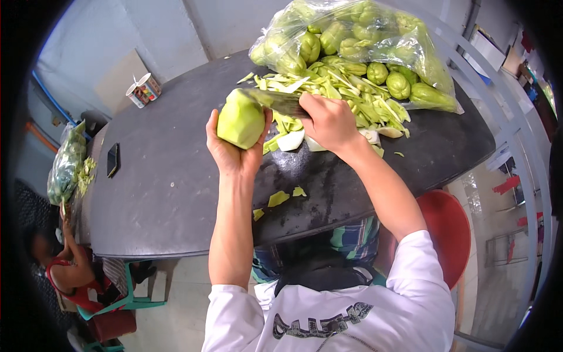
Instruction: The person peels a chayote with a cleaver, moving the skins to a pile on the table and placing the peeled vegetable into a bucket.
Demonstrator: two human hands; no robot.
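Note:
My left hand [239, 151] is wrapped round a peeled, pale green chayote [240, 120], held up above the dark table. In my right hand [333, 122] is a knife [280, 102], its broad blade reaching left to the top of the chayote. The blade is partly blurred, and my right fist hides its handle. A heap of green peelings [328, 85] lies behind my hands. At the heap's near edge are pale cut pieces [291, 140]. A few loose peel scraps [278, 198] rest on the table between my forearms.
A large clear plastic bag [352, 41] of unpeeled chayotes fills the table's far right. Two paper cups [143, 90] stand at the far left, and a phone [113, 160] lies nearer. Another person [76, 270] sits at left beside a bag of greens [67, 164]. A red stool [447, 232] is at right.

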